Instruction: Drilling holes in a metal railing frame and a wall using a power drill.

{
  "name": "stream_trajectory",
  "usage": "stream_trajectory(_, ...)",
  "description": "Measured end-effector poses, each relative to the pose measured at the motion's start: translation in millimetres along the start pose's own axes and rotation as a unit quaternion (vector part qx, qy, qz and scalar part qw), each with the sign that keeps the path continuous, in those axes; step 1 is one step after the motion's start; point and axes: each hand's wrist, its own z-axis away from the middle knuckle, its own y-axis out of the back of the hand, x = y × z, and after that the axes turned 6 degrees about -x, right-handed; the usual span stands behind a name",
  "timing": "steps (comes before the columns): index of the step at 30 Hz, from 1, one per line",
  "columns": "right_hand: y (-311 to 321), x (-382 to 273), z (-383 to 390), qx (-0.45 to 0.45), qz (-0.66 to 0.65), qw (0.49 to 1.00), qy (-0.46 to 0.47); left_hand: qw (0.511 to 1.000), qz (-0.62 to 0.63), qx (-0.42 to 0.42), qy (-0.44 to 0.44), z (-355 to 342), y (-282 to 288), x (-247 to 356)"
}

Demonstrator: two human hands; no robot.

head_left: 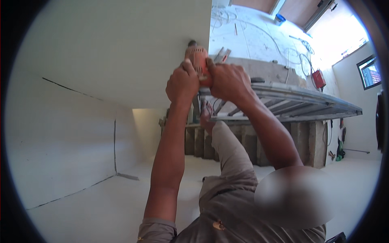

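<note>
An orange power tool [198, 60] with a row of dark vent slots is held up against the pale wall [133, 44], close to the wall's vertical edge. Its dark, rounded front end [192, 42] meets or nearly meets the wall; the exact contact is blurred. My left hand [182, 82] wraps round the tool's left side. On the opposite side my right hand [230, 79] grips the same tool, thumb along its body. Most of its lower part is hidden by my hands, so its exact kind cannot be told.
A grey metal railing [308, 97] runs to the right beneath my right forearm, above concrete steps [259, 141]. My bare foot [207, 109] rests beside it. Beyond lie a white floor with loose cables [279, 42], a red box [319, 79] and a blue bucket [279, 19].
</note>
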Motion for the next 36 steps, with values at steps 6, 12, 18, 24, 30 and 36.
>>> stream_trajectory(6,-2.1,0.0,-3.2,-0.033,0.023,0.999,-0.010,1.000,0.003,0.024,-0.003,-1.5,-7.0,-4.7)
stream_trajectory(12,-3.9,-1.1,-1.1,-0.020,-0.001,1.000,0.003,0.999,-0.028,0.020,-0.004,0.6,1.1,-7.3)
stream_trajectory(18,-7.1,1.6,4.7,-0.012,-0.023,1.000,-0.006,0.999,-0.025,0.020,0.001,2.6,-4.4,-2.2)
stream_trajectory(24,-8.1,5.7,-1.0,-0.006,-0.013,1.000,0.006,1.000,-0.009,0.030,0.003,-1.7,-7.2,-1.9)
stream_trajectory(30,0.8,1.9,-4.4,-0.030,-0.022,0.999,0.002,1.000,-0.009,0.023,0.011,-5.1,-4.5,-3.6)
stream_trajectory(36,-13.1,1.6,8.5,-0.011,-0.034,0.999,0.013,1.000,-0.023,0.006,0.010,9.8,0.0,-6.2)
